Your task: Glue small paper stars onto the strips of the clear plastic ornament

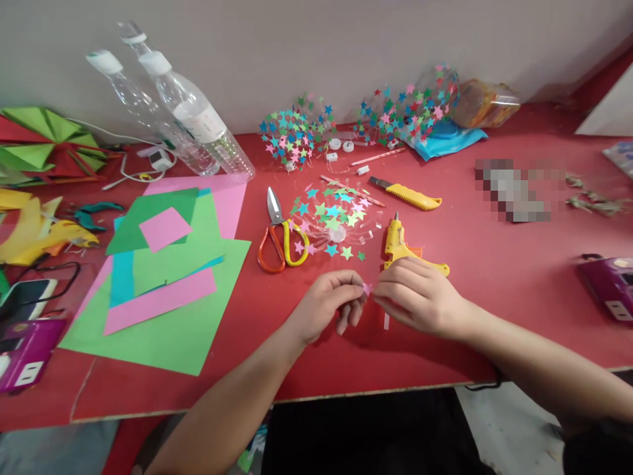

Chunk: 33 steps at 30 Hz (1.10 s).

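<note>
My left hand (pixel 330 302) and my right hand (pixel 414 293) meet over the red table (pixel 494 277) near its front edge. Both pinch a small pink paper star (pixel 366 288) between their fingertips. A thin white strip (pixel 386 321) hangs below my right fingers. Just behind my right hand lies a yellow glue gun (pixel 399 244). Beyond the hands sits a flattened clear plastic piece covered with coloured paper stars (pixel 334 216), with a few loose stars around it. Orange and yellow scissors (pixel 278 239) lie to its left.
Sheets of green, pink and blue paper (pixel 168 290) cover the left side. Clear plastic bottles (pixel 198 125) lean at the back left. Star-covered plastic pieces (pixel 297 135) stand by the wall, and a yellow utility knife (pixel 408 195) lies nearby. Purple devices (pixel 610 285) sit at both edges.
</note>
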{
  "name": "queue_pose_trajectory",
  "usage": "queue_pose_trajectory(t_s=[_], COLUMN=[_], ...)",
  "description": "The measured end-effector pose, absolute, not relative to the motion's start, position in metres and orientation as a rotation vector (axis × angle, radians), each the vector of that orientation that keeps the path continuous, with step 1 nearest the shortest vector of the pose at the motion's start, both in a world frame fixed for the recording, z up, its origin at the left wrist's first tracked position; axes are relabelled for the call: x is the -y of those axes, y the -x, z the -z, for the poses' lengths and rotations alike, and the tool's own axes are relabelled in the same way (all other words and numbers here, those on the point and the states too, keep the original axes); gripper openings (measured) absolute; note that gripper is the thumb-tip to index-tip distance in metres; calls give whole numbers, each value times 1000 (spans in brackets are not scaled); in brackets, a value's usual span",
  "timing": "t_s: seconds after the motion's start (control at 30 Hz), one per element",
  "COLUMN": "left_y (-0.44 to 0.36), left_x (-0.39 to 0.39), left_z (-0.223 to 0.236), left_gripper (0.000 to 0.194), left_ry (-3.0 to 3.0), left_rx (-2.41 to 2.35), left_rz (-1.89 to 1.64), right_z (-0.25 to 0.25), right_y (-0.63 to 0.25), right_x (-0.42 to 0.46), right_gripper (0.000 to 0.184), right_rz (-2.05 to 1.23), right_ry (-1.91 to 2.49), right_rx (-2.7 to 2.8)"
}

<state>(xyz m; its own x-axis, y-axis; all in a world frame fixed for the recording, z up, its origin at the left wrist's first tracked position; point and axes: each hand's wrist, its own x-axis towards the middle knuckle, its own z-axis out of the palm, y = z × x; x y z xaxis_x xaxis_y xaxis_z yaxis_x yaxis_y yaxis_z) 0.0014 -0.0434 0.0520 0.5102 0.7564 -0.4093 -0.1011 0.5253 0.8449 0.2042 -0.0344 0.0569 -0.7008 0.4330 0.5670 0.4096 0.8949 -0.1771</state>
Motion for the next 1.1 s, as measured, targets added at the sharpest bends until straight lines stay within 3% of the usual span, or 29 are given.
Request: queue_pose_trajectory(t_s=[0.3,0.47,0.7,1.1], left_y=[-2,-2,-9,-2], left_x=[45,52,44,43], left_z=[-56,-64,-66,-59], left_gripper=[16,19,57,32], left_ry=[-922,-1248,-1458,-1454], left_rx=[-893,-1096,-1190,-1253], left_rz=[-547,-780,-782,-763], right_z=[-54,-70,-94,-78], right_y=[-209,-213,-216,-205], right_x=[33,25,-2,-8], right_gripper=[15,8,9,11], right_rz=[12,-33,30,-7], right_ry=[510,598,674,587], right_rx=[2435,2319,2432,2452])
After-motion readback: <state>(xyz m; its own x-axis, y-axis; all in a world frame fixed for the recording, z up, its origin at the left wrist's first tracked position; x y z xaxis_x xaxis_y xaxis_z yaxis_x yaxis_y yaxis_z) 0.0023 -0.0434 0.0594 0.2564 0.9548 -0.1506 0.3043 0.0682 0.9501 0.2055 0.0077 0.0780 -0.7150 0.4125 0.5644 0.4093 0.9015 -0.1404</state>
